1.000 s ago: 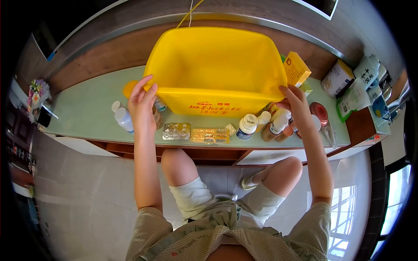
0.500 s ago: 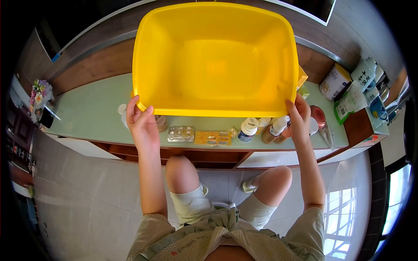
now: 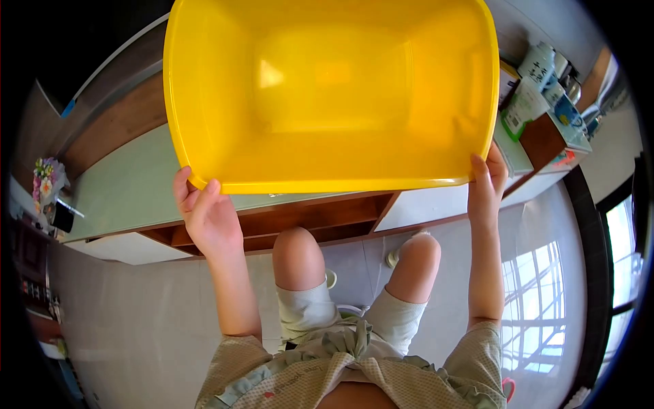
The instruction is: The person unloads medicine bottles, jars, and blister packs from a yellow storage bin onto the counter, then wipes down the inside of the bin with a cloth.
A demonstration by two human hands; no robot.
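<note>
A big yellow plastic basin (image 3: 334, 95) fills the upper middle of the head view, its hollow inside facing me. My left hand (image 3: 208, 215) pinches its near left corner, thumb on the rim and fingers curled behind. At the near right corner my right hand (image 3: 487, 184) grips the rim the same way. The basin is held up over the glass-topped cabinet (image 3: 116, 184) and appears to hold nothing. Its body hides most of the cabinet top behind it.
Right of the basin stand a green-and-white pouch (image 3: 523, 109), a white container with dark lettering (image 3: 538, 65) and a blue patterned cup (image 3: 567, 112). A flower bouquet (image 3: 46, 183) is at the far left. An open brown shelf (image 3: 286, 221) lies below the cabinet top, near my knees.
The basin has come nearer to me and looks larger, with both hands still on its corners. It now covers the bottles and blister packs that showed on the cabinet top.
</note>
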